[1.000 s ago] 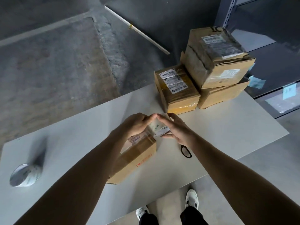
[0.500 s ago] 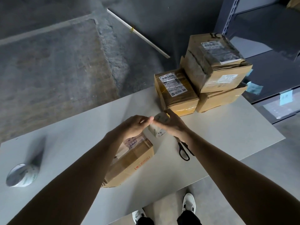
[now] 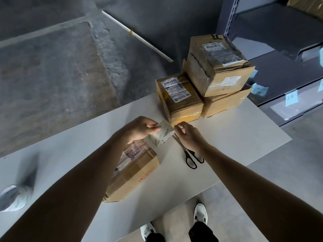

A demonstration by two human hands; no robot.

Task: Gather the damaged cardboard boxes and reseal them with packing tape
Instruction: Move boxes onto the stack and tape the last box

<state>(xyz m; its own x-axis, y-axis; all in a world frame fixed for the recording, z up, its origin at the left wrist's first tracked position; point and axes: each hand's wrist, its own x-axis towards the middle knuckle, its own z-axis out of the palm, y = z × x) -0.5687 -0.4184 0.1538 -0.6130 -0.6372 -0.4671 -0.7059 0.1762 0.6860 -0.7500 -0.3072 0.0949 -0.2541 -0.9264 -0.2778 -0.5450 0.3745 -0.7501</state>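
Both hands are pinching a tape strip [image 3: 161, 132] mid-frame, left hand [image 3: 139, 129] and right hand [image 3: 187, 135] at opposite ends, above the cardboard box [image 3: 136, 173].

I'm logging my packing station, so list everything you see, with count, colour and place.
table: one, pale grey, centre.
boxes: four, brown; one at table's middle, three at its far edge, two stacked.
tape strip: one, whitish printed, held above table.
tape roll: one, whitish, table's left edge.
scissors: one pair, black handles, on table, centre-right.
shelf: one, grey, right.
notes: several, blue, on shelf.
rod: one, white, on floor.
shoes: two, white, bottom.
left hand: pinches the tape strip.
right hand: pinches the tape strip.
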